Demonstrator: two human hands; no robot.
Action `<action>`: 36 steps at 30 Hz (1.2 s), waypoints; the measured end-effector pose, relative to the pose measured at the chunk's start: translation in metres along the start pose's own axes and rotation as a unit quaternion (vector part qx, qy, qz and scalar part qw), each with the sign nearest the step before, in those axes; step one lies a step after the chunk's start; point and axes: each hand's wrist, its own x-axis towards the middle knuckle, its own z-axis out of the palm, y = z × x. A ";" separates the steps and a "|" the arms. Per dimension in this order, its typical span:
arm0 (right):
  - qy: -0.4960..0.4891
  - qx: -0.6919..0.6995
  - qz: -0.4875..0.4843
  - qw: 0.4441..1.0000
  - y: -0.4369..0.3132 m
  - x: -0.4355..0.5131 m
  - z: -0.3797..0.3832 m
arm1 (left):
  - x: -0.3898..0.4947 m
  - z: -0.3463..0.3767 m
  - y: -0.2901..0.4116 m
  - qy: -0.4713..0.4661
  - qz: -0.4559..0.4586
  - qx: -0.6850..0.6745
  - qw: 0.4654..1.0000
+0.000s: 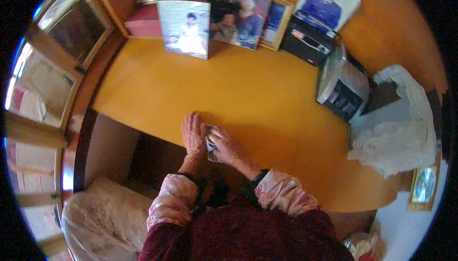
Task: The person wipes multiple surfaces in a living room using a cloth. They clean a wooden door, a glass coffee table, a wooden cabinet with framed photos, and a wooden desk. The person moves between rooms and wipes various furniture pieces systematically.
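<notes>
Both my hands are at the near edge of a yellow-brown desk top [229, 85], near the middle of the view. My left hand [193, 134] lies with its back up and its fingers fairly straight, just left of a small folded cloth [210, 145]. The fingers of my right hand [225, 146] are bent over the cloth and grip it. The cloth looks grey and whitish, with a brownish lower end over the desk's edge. Whether my left hand also touches the cloth is unclear.
Along the back stand a photo print [188, 28], a family photo [241, 14], a gold frame [280, 22] and a portrait [327, 3] behind a black device [307, 40]. At right are a grey appliance [343, 82] and a plastic bag [397, 139]. Windows line the left.
</notes>
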 end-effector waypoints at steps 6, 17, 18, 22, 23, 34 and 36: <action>0.215 0.006 0.185 0.959 0.124 -0.061 -0.057 | 0.032 -0.018 -0.047 0.062 -0.051 -0.007 0.997; 0.263 -0.182 0.071 0.945 0.093 0.066 -0.020 | 0.043 -0.027 -0.049 0.039 -0.122 0.170 0.977; 0.089 0.001 0.116 0.989 0.065 0.078 -0.010 | 0.044 -0.029 -0.047 0.036 -0.120 0.174 0.977; -0.053 0.020 -0.167 0.984 0.027 0.094 0.019 | 0.046 -0.034 -0.043 0.026 -0.103 0.170 0.980; -0.141 0.052 -0.132 0.980 0.036 0.094 0.016 | 0.046 -0.035 -0.044 0.010 -0.110 0.178 0.978; 0.278 -0.298 0.406 0.818 0.261 0.078 -0.140 | 0.049 -0.037 -0.042 -0.021 -0.124 0.189 0.974; 0.273 -0.377 0.386 0.797 0.254 0.092 -0.123 | 0.049 -0.037 -0.041 -0.022 -0.125 0.188 0.974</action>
